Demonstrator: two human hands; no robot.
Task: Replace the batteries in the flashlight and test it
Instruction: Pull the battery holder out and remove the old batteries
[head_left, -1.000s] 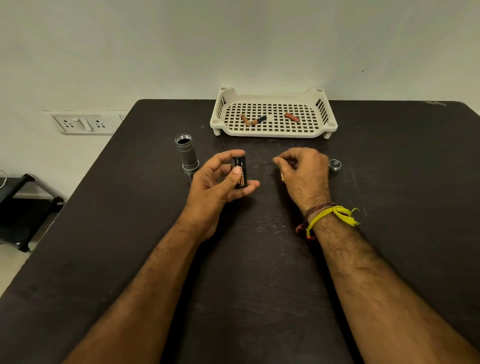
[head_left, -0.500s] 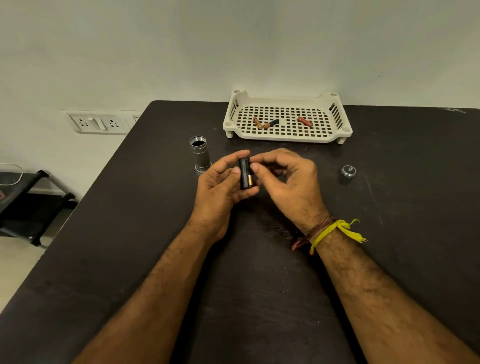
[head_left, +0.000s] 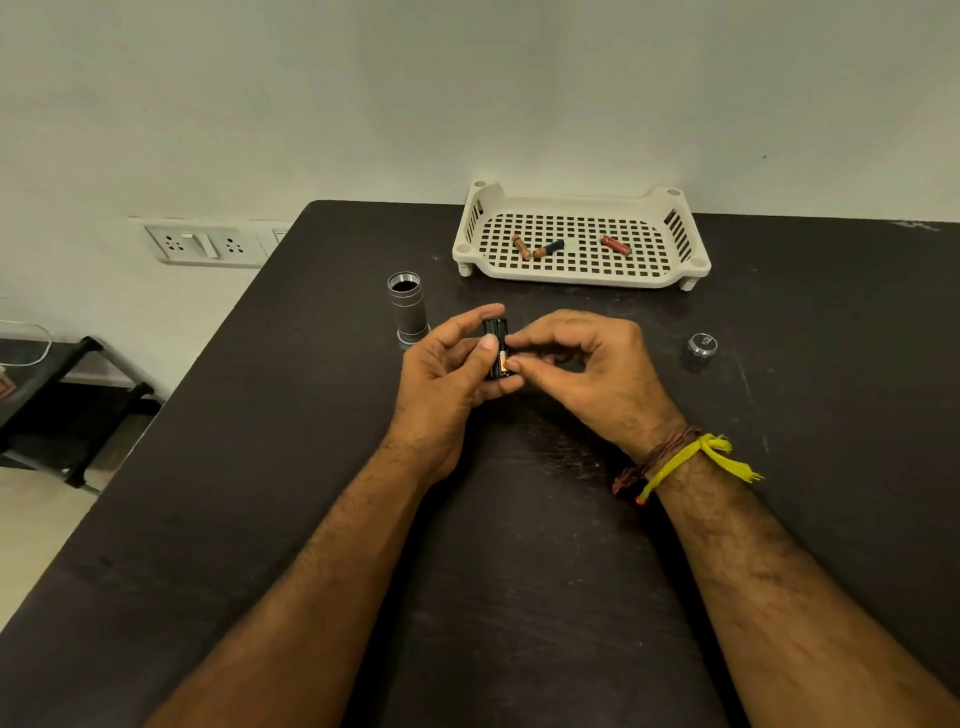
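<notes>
Above desk, left hand fingers clamp battery holder, right hand fingers pinch a cell into it; loading step, next needs holder slid into flashlight body beyond-left, tray farther.

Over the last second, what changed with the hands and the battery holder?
The right hand moved left from the table to the black battery holder and now pinches at it. The left hand kept holding it upright. The flashlight body, end cap and tray with three batteries stayed put.
</notes>
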